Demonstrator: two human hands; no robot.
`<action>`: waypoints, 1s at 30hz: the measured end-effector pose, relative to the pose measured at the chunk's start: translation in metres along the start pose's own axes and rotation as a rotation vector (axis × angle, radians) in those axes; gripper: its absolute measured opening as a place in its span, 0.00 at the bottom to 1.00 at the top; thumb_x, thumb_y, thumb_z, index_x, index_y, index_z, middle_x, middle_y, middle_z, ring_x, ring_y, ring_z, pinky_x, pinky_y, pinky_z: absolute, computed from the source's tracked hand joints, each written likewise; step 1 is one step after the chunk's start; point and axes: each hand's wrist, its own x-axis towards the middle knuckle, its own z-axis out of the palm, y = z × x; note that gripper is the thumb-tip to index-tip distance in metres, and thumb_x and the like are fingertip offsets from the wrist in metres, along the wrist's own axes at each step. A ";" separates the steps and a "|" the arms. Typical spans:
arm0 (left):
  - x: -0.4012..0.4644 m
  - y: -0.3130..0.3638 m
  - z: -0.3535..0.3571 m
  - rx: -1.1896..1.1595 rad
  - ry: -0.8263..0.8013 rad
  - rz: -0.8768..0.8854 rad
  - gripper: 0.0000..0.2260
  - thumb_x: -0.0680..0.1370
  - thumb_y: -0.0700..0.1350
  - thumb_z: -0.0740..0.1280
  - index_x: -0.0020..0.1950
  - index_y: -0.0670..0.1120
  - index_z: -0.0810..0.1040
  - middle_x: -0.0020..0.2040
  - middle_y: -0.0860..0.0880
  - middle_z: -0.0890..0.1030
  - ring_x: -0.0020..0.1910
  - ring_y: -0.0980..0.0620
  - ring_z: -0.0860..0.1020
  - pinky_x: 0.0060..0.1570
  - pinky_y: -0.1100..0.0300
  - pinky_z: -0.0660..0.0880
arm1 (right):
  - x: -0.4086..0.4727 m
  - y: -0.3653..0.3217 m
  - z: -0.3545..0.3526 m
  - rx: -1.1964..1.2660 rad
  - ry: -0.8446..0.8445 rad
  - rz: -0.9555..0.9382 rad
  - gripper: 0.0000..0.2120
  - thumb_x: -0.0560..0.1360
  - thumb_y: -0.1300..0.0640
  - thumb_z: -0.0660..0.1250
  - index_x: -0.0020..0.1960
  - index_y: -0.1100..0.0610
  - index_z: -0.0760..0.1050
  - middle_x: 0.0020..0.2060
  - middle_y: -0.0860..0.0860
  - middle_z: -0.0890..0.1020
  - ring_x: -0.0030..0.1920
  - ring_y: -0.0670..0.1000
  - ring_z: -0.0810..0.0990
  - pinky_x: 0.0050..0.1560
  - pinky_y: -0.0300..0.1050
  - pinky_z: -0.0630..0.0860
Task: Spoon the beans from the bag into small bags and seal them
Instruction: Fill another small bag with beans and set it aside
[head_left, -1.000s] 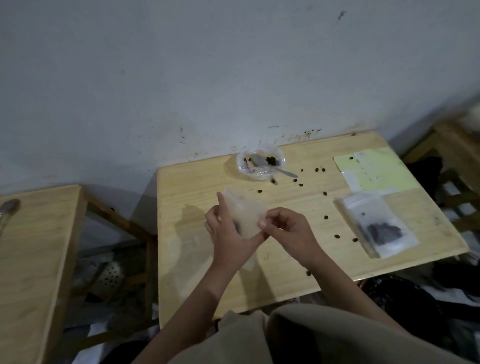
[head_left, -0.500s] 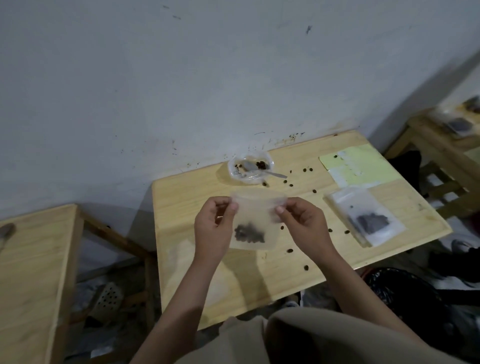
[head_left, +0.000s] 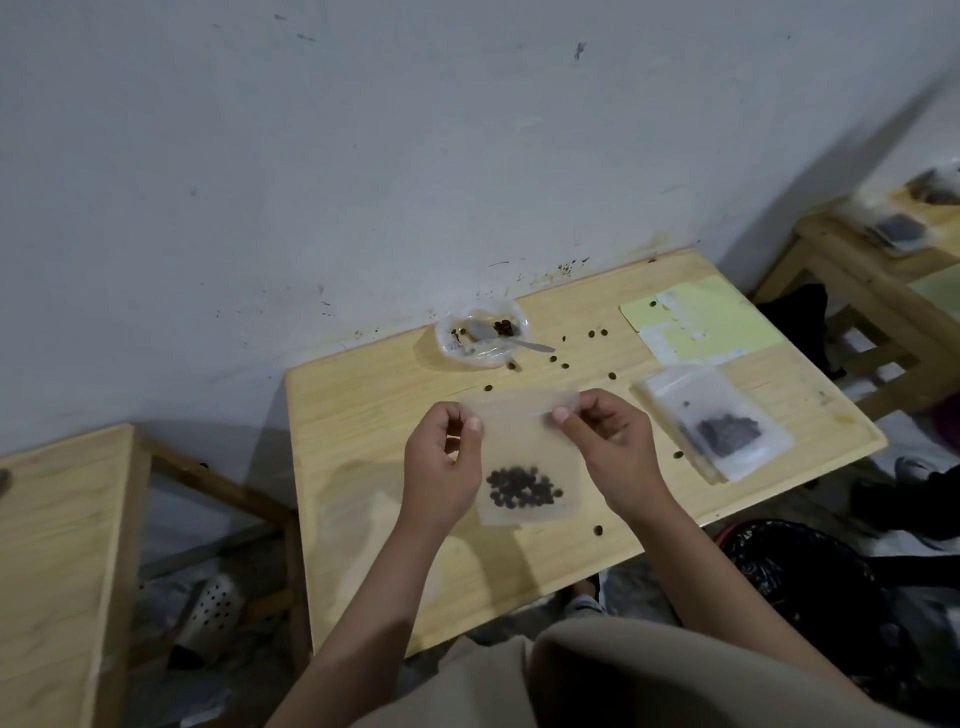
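Between the two hands, above the wooden table (head_left: 374, 426), hangs a small clear bag (head_left: 524, 457), upright, with dark beans (head_left: 522, 488) gathered at its bottom, below and between the wrists. The left hand (head_left: 441, 467) pinches the bag's top left corner with thumb and curled fingers; the right hand (head_left: 608, 447) pinches the top right corner the same way, so the top strip is stretched flat between them. Beyond the hands, near the wall, sits a clear bowl (head_left: 447, 343) with a spoon (head_left: 511, 343) in it. Loose beans (head_left: 597, 333) lie scattered past the right hand. Right of that hand lie filled bags (head_left: 717, 426) and a green sheet (head_left: 727, 317).
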 end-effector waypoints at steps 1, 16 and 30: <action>0.000 0.001 0.002 -0.015 -0.006 -0.012 0.06 0.79 0.35 0.63 0.42 0.42 0.74 0.37 0.50 0.75 0.35 0.58 0.72 0.38 0.70 0.69 | 0.000 0.000 -0.002 0.002 0.007 0.000 0.14 0.73 0.68 0.68 0.34 0.52 0.78 0.32 0.47 0.81 0.36 0.47 0.78 0.39 0.39 0.76; 0.014 0.029 0.048 -0.174 -0.118 -0.026 0.03 0.76 0.37 0.68 0.42 0.41 0.78 0.33 0.46 0.78 0.34 0.53 0.75 0.37 0.61 0.73 | 0.015 -0.017 -0.035 0.050 -0.030 0.088 0.04 0.70 0.68 0.71 0.41 0.61 0.80 0.35 0.51 0.85 0.37 0.50 0.83 0.39 0.42 0.80; 0.042 0.056 0.112 -0.308 -0.181 -0.144 0.03 0.73 0.36 0.72 0.44 0.43 0.82 0.40 0.47 0.85 0.41 0.52 0.83 0.42 0.62 0.77 | 0.045 -0.034 -0.085 0.019 -0.039 -0.019 0.06 0.72 0.69 0.69 0.44 0.61 0.81 0.39 0.50 0.86 0.43 0.50 0.84 0.45 0.39 0.77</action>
